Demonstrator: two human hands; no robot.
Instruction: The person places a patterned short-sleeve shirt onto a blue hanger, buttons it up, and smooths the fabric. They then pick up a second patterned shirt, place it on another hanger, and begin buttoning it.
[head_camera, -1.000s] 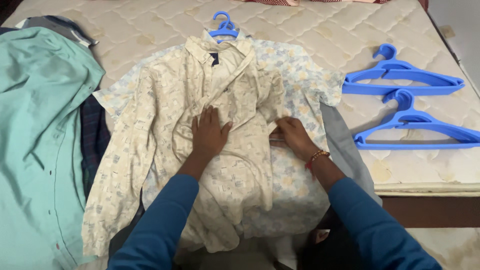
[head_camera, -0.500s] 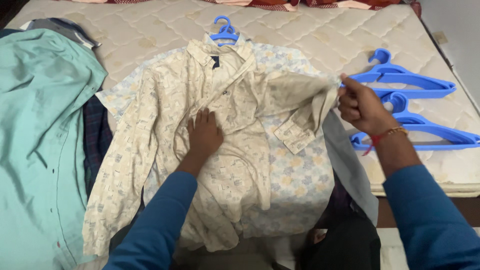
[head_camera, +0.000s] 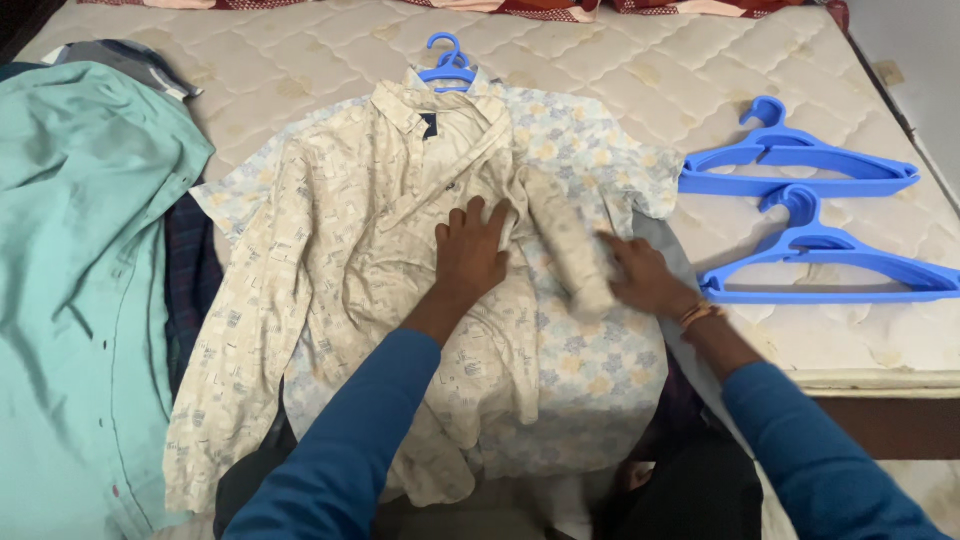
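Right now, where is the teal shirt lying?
In the head view, the teal shirt lies spread at the far left of the mattress, beside the cream patterned shirt.

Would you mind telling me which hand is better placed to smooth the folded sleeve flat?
Right, probably: the right hand already touches the folded sleeve, while the left hand presses the shirt's chest.

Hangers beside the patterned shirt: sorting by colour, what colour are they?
Blue; the two plastic hangers show clearly in the head view.
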